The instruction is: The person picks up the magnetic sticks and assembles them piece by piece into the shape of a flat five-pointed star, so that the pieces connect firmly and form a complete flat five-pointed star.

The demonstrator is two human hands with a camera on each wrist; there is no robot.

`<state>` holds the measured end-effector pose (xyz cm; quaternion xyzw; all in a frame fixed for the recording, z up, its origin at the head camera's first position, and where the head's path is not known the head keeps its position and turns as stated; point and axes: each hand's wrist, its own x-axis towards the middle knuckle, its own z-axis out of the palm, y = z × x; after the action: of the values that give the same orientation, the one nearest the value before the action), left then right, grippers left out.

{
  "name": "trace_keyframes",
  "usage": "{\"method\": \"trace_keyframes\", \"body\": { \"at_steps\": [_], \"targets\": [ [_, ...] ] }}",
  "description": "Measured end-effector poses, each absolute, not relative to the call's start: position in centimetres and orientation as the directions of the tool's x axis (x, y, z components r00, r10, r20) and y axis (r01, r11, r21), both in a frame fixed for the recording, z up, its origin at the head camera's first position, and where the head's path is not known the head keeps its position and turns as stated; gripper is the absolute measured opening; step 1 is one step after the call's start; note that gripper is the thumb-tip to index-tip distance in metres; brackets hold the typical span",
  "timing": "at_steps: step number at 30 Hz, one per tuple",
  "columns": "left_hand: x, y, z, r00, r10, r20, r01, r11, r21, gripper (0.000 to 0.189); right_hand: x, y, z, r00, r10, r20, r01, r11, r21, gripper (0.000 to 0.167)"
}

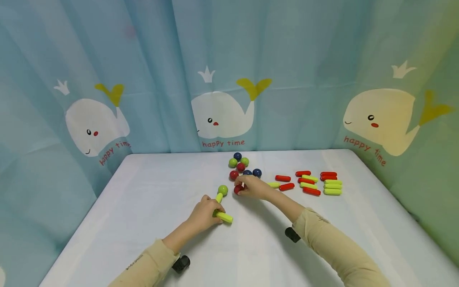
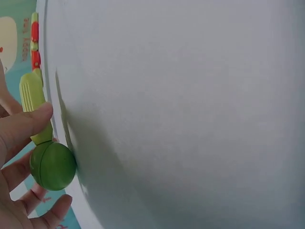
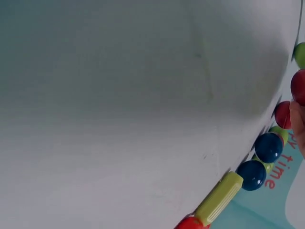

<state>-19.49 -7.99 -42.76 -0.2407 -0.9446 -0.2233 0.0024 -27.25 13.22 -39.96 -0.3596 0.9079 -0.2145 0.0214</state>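
My left hand [image 1: 205,214] holds a yellow-green stick [image 1: 224,217] joined to a green ball, which the fingers mostly hide in the head view. In the left wrist view, the thumb presses the stick [image 2: 33,93] above that green ball [image 2: 53,166]. A second yellow-green stick [image 1: 219,197] runs from the left hand up to another green ball [image 1: 222,190]; whether they are joined is unclear. Just to the right, my right hand [image 1: 252,187] pinches a red ball [image 1: 238,189], which shows only partly at the edge of the right wrist view.
Behind the right hand lie loose balls, including a red ball [image 1: 234,175], a blue ball [image 1: 256,173] and a green ball [image 1: 233,162]. Red sticks [image 1: 283,178] and yellow-green sticks [image 1: 332,191] lie to the right on the white table [image 1: 150,191]. A whale-print curtain [image 1: 154,79] hangs around it.
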Motion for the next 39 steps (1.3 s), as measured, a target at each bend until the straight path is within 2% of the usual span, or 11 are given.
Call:
{"method": "trace_keyframes", "body": {
  "at_steps": [7,20,33,39],
  "targets": [
    [-20.1,-8.1,-42.7,-0.898,0.423,0.12,0.432,0.798,0.419,0.02,-25.7,13.7,-40.0,-0.733,-0.673,0.102,-0.62,0.597,-0.51,0.032],
    [-20.9,-7.9,-42.5,-0.91,0.394,0.127,0.41,0.815,0.409,0.019,-23.5,13.8,-40.7,-0.697,-0.717,0.013,-0.559,0.532,-0.636,0.026],
    [-20.8,-7.9,-42.4,-0.906,0.399,0.14,0.421,0.818,0.392,0.016,-22.4,13.0,-41.2,-0.674,-0.738,0.003,-0.577,0.525,-0.626,0.025],
    [-20.7,-8.2,-42.4,-0.904,0.406,0.134,0.425,0.817,0.389,0.016,-22.4,13.6,-41.1,-0.667,-0.744,-0.043,-0.559,0.538,-0.632,0.026]
  ]
}}
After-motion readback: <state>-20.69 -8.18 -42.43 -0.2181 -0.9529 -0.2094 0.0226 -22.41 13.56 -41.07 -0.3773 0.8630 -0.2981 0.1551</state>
